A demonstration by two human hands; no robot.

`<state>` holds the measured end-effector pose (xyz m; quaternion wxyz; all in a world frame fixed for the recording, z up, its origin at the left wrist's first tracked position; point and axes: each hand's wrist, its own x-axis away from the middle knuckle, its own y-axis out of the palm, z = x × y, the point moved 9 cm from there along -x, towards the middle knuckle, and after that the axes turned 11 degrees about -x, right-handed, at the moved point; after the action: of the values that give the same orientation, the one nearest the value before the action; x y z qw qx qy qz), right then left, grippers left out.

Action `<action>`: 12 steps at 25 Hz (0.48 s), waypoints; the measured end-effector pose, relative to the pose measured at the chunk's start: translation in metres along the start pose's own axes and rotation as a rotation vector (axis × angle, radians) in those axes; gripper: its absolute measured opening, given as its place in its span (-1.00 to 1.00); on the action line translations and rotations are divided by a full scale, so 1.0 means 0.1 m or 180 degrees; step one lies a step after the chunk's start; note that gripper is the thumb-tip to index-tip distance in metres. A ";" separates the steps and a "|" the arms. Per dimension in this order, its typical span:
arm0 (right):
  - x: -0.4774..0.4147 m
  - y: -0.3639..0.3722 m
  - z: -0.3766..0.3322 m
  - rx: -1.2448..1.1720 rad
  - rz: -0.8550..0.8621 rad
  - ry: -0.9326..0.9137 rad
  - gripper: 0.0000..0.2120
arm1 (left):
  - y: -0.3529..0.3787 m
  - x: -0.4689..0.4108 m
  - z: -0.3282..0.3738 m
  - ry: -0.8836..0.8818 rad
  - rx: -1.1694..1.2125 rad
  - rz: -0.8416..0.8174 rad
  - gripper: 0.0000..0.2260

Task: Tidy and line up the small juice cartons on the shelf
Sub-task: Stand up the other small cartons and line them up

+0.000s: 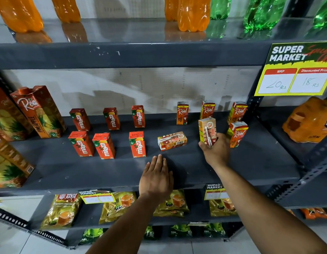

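Observation:
Small juice cartons stand on the dark grey shelf (250, 167). Several orange Maaza cartons (104, 146) form two rows at the centre left. Small Real cartons (182, 113) stand along the back right, and one more Real carton (238, 133) is nearer the front. One Real carton (172, 140) lies flat on its side in the middle. My right hand (216, 151) is shut on an upright Real carton (207, 132), its straw side facing me, just above the shelf. My left hand (156, 177) hovers flat and open, holding nothing, near the shelf's front edge, below the fallen carton.
Tall Real pineapple cartons (39, 111) stand at the left end. Orange bottles (193, 14) and green bottles (262, 13) fill the shelf above. A yellow price sign (294, 70) hangs at the upper right. Tea packets (61, 209) sit on the shelf below.

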<state>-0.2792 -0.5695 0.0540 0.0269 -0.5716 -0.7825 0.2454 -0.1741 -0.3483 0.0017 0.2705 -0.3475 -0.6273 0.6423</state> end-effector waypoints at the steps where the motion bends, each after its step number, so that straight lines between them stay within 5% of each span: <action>1: 0.00 0.01 0.01 -0.0015 0.0010 -0.0004 -0.46 | -0.01 0.01 0.00 -0.0004 0.0001 0.0009 -0.40; 8: 0.04 0.07 0.12 0.0171 0.0016 0.0048 -0.39 | -0.02 0.01 0.01 0.0018 0.0006 -0.0028 -0.40; 12: 0.10 0.01 0.00 -0.0174 -0.0161 0.0108 0.04 | -0.02 0.02 0.00 0.0014 0.0026 -0.0013 -0.40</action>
<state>-0.2814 -0.5603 0.0511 0.0307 -0.5562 -0.8026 0.2134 -0.1758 -0.3468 0.0033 0.2745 -0.3465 -0.6249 0.6435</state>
